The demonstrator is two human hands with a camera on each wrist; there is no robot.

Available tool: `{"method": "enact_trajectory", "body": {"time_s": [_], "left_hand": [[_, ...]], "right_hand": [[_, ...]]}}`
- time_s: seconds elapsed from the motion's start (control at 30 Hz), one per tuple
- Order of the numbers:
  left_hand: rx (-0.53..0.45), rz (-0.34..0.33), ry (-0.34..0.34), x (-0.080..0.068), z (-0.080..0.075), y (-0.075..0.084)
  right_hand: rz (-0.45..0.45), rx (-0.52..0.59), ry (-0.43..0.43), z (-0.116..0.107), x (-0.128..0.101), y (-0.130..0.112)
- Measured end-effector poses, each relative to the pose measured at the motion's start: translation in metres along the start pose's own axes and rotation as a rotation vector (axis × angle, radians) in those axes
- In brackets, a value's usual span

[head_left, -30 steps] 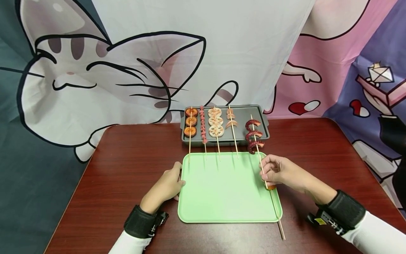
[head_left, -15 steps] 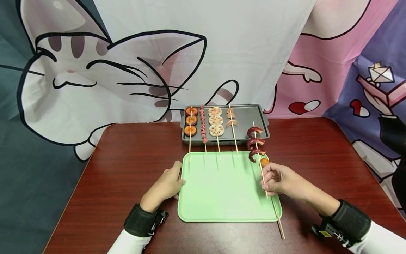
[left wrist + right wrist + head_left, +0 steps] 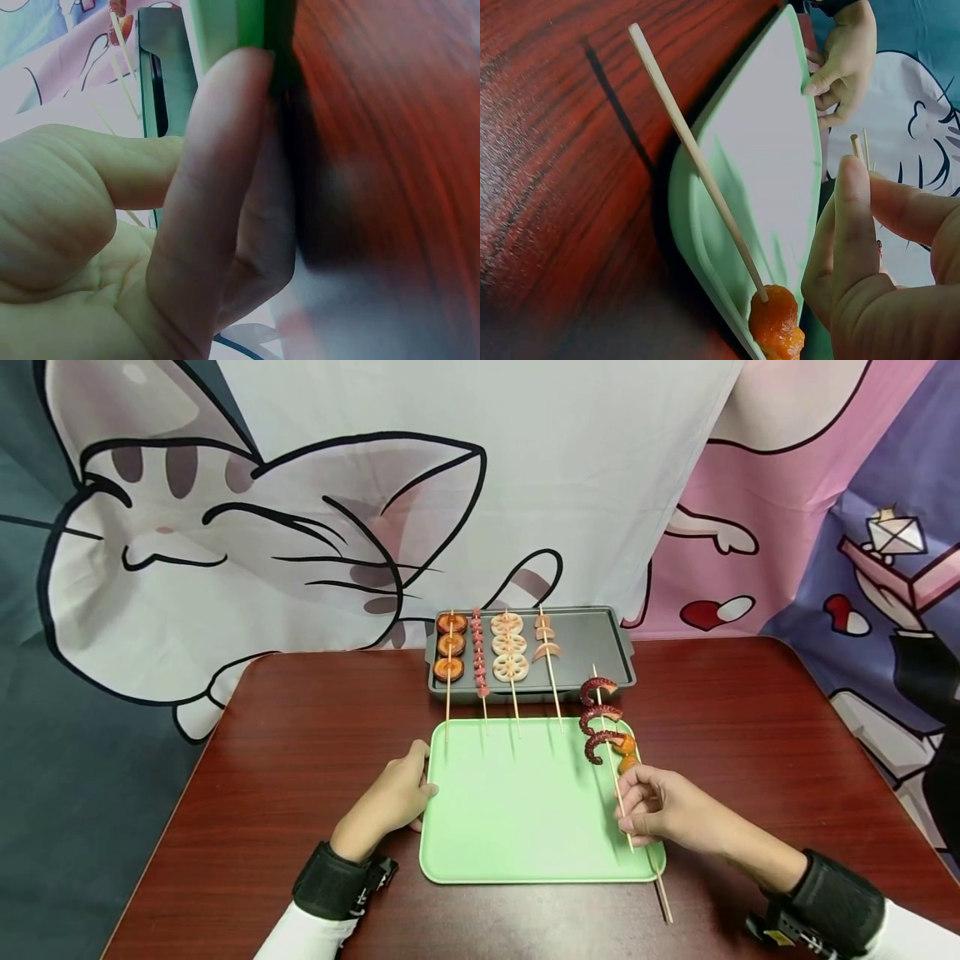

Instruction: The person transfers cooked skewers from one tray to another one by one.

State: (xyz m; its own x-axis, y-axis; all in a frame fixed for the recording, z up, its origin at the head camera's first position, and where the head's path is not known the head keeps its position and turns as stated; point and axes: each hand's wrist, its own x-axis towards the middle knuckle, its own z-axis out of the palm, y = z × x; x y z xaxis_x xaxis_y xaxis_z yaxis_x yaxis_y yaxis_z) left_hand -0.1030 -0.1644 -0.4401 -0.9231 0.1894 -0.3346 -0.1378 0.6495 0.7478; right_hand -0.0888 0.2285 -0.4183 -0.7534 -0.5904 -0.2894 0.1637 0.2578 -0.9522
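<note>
Right hand (image 3: 656, 806) pinches the tentacle skewer (image 3: 602, 711) over the green tray (image 3: 525, 814), while the left hand (image 3: 390, 791) grips its left edge.

In the head view, bright, even light is spread across the scene. Pale glare is thrown on the surface (image 3: 547, 917) between and nearer than the left hand (image 3: 390, 787) and right hand (image 3: 656, 810). In the left wrist view, the surface beside the hand is blurred. Beyond the right hand, a narrow shadow is cast by an orange-glazed skewer (image 3: 697, 161); the green tray (image 3: 769, 112) is bleached.
</note>
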Motion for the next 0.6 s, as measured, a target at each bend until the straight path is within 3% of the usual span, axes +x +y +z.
{"method": "enact_trajectory", "body": {"time_s": [0.6], "left_hand": [[-0.006, 0.001, 0.007, 0.000, 0.001, 0.000]], "right_hand": [[0.004, -0.035, 0.012, 0.013, -0.016, 0.003]]}}
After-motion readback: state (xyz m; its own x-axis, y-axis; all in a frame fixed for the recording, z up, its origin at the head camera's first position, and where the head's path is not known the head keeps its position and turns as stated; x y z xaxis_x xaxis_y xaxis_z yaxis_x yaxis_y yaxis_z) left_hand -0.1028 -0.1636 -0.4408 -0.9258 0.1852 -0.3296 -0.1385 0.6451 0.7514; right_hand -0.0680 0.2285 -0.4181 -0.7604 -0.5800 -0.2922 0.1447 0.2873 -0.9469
